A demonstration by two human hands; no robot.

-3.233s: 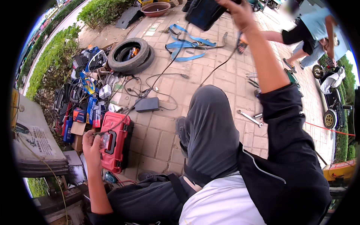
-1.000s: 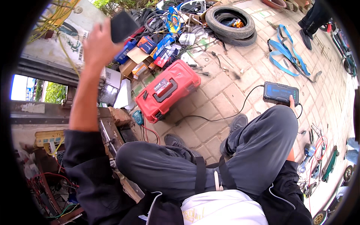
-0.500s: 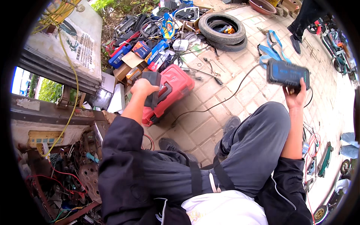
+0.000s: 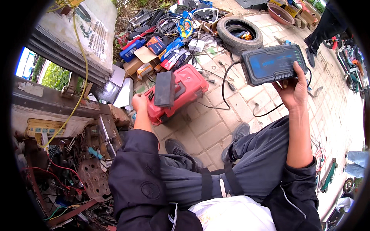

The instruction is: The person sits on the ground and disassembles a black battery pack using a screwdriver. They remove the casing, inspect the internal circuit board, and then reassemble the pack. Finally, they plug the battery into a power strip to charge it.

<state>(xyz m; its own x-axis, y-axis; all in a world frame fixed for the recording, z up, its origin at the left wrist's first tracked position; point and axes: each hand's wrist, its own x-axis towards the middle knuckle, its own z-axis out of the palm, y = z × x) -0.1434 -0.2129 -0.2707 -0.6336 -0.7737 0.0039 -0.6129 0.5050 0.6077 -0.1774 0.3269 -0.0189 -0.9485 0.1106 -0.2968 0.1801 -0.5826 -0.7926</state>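
Note:
My right hand (image 4: 295, 86) holds a blue-and-black battery charger (image 4: 271, 64) from below, its face with a row of small green lights turned up and a thumb at its right edge. Black cables (image 4: 224, 90) run from the charger. At the left, my left hand (image 4: 139, 102) is closed beside a red plastic toolbox (image 4: 189, 82). A small black piece (image 4: 151, 95) shows by its fingertips; whether they grip it I cannot make out. Just right of that hand, a black rectangular block (image 4: 164, 90), like a battery, rests on the toolbox.
Boxes (image 4: 156, 45), cables and tools lie heaped beyond the toolbox. An old tyre (image 4: 239, 34) lies on the paving. To the left stands a metal cart (image 4: 58, 102) cluttered with wires and parts. Another person's leg (image 4: 327, 25) and several scooters (image 4: 352, 61) are at the far right.
My left hand has let go of the black block, leaving it on the toolbox, and moved slightly left and down. The charger has come closer and leftward in my right hand.

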